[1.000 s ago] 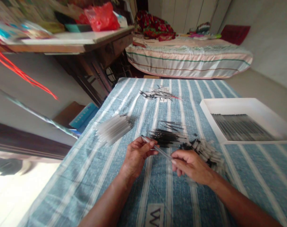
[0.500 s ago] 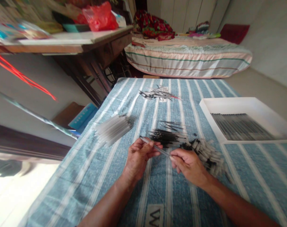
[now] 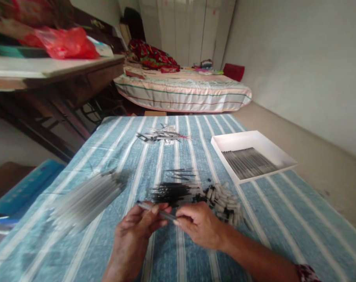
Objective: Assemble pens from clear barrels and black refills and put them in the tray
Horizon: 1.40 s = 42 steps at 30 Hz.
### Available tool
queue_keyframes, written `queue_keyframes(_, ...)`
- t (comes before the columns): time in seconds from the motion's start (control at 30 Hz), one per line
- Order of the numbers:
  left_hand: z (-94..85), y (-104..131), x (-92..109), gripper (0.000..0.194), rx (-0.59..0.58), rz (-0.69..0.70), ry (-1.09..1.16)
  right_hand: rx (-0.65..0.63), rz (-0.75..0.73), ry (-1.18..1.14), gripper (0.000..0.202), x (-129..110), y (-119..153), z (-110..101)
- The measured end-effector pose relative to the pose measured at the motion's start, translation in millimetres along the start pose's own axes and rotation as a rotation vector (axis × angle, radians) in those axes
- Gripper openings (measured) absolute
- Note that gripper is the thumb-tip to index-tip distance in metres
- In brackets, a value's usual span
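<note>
One gray pen (image 3: pixel 166 214) slants between two pinching grips: left hand (image 3: pixel 136 231) clamped around its middle, dark end protruding, right hand (image 3: pixel 200 225) on its other end. Since half a second ago, the view has swung right.

Head camera: single view, forward and downward across the table (image 3: pixel 166 260).
The viewpoint is above the wearer's end of the table and faces along its length; the lower frame edge crops the near part. The left hand (image 3: pixel 136 229) and right hand (image 3: pixel 199 227) are close to the lens, low and near centre. The tray (image 3: pixel 267 145) lies at middle range, right of centre. The bed (image 3: pixel 189 91) and cupboard (image 3: pixel 180 33) close the far end. The desk (image 3: pixel 16 67) is cut by the left frame edge; the wall (image 3: pixel 301 58) occupies the upper right.
</note>
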<state>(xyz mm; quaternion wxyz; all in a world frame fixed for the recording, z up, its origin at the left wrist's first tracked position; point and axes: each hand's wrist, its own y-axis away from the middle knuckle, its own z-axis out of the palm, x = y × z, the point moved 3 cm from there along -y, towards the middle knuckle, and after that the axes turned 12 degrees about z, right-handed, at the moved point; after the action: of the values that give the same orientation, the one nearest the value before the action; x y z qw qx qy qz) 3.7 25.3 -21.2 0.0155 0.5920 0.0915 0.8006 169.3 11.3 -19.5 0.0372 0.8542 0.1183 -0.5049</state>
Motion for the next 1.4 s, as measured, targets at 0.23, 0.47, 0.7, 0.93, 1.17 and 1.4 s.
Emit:
queue_keyframes(0.23, 5.6, 2, -3, 0.036, -0.071, 0.003, -0.163, 0.074, -0.121, 0.366, 0.017, -7, -6, -23)
queue_keyframes(0.47, -9.9, -8, 18, 0.035, 0.022, 0.11, -0.466, 0.481, 0.546, 0.831, 0.026, 47, -16, -161)
queue_keyframes(0.7, -14.3, -15, 17, 0.031, 0.047, 0.098, -0.571, 0.473, 0.808, 0.915, 0.028, 102, -10, -225)
queue_keyframes(0.93, -15.7, -19, 13, 0.031, 0.07, 0.09, -0.573, 0.381, 0.84, 0.913, 0.029, 114, -8, -220)
queue_keyframes(1.17, -21.2, -17, 10, 0.029, 0.044, 0.119, -0.532, 0.392, 0.815, 0.955, 0.036, 112, -3, -216)
queue_keyframes(1.4, -20.5, -19, 11, 0.026, 0.048, 0.203, -0.524, 0.468, 0.733, 1.001, 0.031, 113, 4, -212)
